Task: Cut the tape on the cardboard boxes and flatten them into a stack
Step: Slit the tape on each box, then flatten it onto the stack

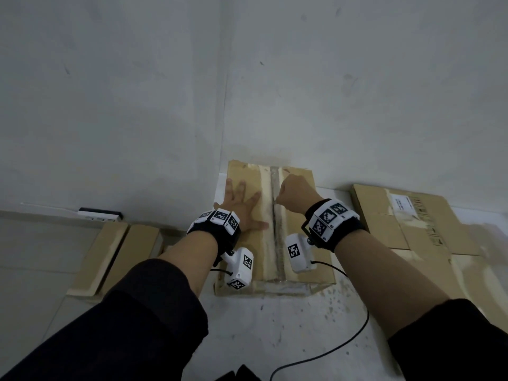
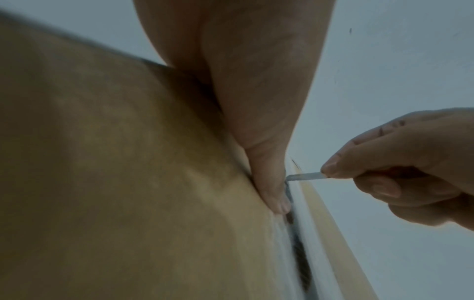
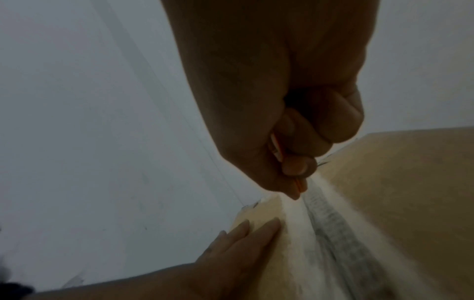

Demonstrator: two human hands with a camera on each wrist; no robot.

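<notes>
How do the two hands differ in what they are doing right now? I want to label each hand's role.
The left hand lies flat with fingers spread on the cardboard box; the right hand is curled into a fist. The left hand holds nothing; the right hand grips a small cutter with its blade at the tape seam. The left hand sits beside the seam, the right over it. Both are over the box top.

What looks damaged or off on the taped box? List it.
The tape seam down the middle of the box is grimy and dark, with scuffed, torn paper beside it. The left hand's thumb lies close to the blade that the right hand grips.
</notes>
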